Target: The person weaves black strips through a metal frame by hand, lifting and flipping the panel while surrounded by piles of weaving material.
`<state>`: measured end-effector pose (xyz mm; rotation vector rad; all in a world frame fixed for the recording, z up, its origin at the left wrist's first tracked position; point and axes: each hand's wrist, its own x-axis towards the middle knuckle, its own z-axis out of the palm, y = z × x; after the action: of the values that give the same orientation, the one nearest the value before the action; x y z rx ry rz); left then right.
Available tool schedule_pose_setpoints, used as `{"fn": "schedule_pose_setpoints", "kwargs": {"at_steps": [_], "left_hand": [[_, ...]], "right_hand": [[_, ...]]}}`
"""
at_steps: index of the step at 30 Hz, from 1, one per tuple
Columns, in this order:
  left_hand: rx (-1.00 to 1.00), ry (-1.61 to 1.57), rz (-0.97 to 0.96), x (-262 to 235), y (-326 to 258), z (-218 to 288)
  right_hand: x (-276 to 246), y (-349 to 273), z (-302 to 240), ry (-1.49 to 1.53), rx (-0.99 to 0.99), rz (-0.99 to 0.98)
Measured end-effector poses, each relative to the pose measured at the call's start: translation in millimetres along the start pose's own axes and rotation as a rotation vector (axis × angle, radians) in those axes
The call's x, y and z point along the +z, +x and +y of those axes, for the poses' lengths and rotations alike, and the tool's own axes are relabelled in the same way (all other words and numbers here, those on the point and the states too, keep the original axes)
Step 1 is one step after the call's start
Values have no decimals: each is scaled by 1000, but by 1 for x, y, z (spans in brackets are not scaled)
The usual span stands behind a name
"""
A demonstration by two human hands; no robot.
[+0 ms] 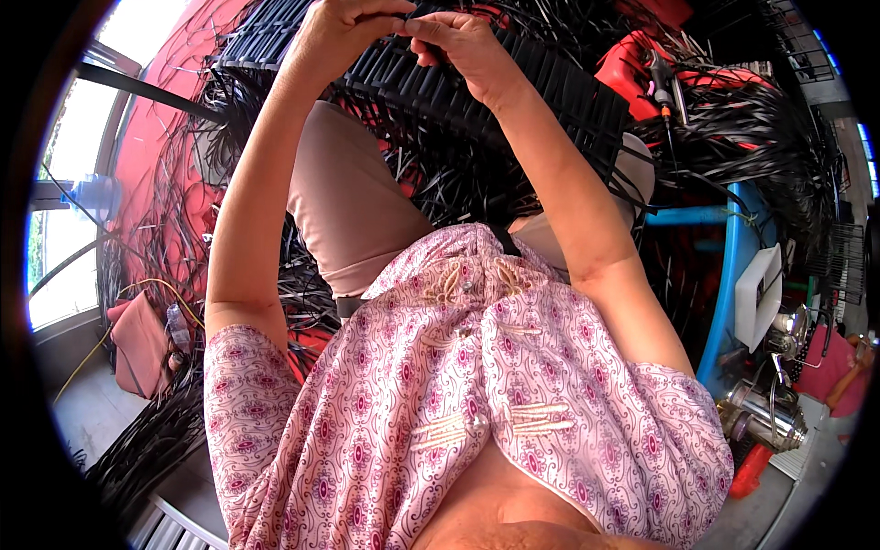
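Both my hands are raised at the top of the view, fingertips meeting above a black woven panel (394,87) of flat strips that lies over my thighs. My left hand (356,23) is closed, its thumb and fingers pressed together. From the other side my right hand (463,53) pinches with thumb and forefinger, the other fingers curled under. Whatever is between the fingertips is too small or hidden to make out. The panel slants from the upper left down to the right, just below the hands.
Loose black strips (733,137) pile at the right and spread over the red floor covering (151,147). A black hand tool (660,81) rests near a red container (625,71). A blue frame (733,257), white tray (759,295) and shiny metal vessel (765,420) stand right; pink cloth (139,344) lies left.
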<state>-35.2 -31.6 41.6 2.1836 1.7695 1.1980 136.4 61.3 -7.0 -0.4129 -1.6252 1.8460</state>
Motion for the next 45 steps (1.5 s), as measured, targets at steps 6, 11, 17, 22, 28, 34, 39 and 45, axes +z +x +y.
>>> {"fn": "schedule_pose_setpoints", "kwargs": {"at_steps": [6, 11, 17, 22, 28, 34, 39, 45], "left_hand": [[3, -81, 44, 0, 4, 15], [-317, -449, 16, 6, 4, 15], [-470, -284, -18, 3, 6, 23], [-380, -291, 51, 10, 7, 23], [-442, -509, 77, 24, 9, 28], [-552, -330, -179, 60, -6, -12], [-399, 179, -233, 80, -13, 4], [-325, 410, -237, 87, -8, 14]], "right_hand": [[-8, 3, 5, 29, -21, -12], [-4, 1, 6, 58, -41, -12], [-4, 1, 13, 12, -76, 4], [1, -11, 1, -139, -148, 97], [-13, -26, 7, -103, -131, 198], [-24, -48, -2, -268, 4, 269], [-27, -53, 7, -496, 98, 327], [-32, -47, 18, -626, 1, 342]]}}
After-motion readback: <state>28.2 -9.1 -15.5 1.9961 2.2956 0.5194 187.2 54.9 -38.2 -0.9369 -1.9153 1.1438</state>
